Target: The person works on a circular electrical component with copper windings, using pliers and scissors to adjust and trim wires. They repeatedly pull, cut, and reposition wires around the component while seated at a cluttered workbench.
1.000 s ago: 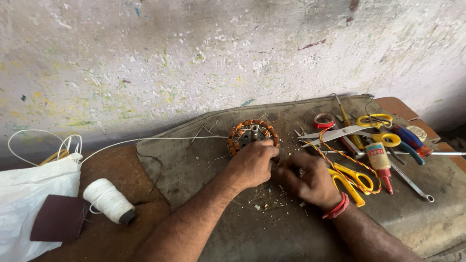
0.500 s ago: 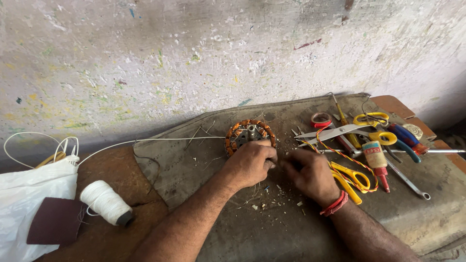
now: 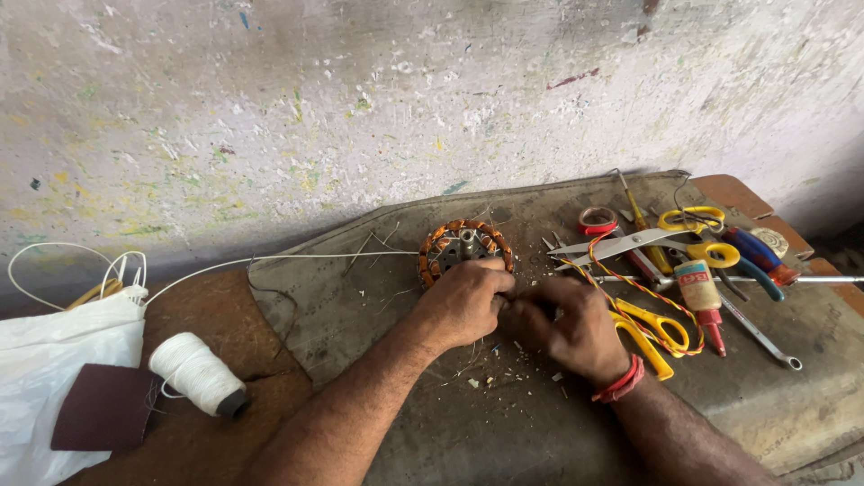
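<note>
A round motor stator with copper windings point(image 3: 463, 247) lies on a grey mat point(image 3: 360, 306) near the wall. My left hand point(image 3: 463, 301) rests on its near edge with the fingers curled on the windings. My right hand point(image 3: 567, 326), with a red band at the wrist, is closed right beside the left hand, fingertips meeting at the stator's near rim. What the fingers pinch is hidden. A thin white cord point(image 3: 297, 259) runs from the stator leftwards.
A spool of white thread point(image 3: 196, 373), a dark red pad point(image 3: 106, 407) and a white bag point(image 3: 45, 378) lie at the left. At the right sit yellow scissors point(image 3: 657, 331), steel scissors point(image 3: 630, 241), screwdrivers point(image 3: 756, 256), a glue tube point(image 3: 700, 297), tape point(image 3: 598, 220) and a twisted red-yellow wire point(image 3: 648, 292).
Both hands stay at the stator's near edge with only small finger movement. The view has shifted slightly.
</note>
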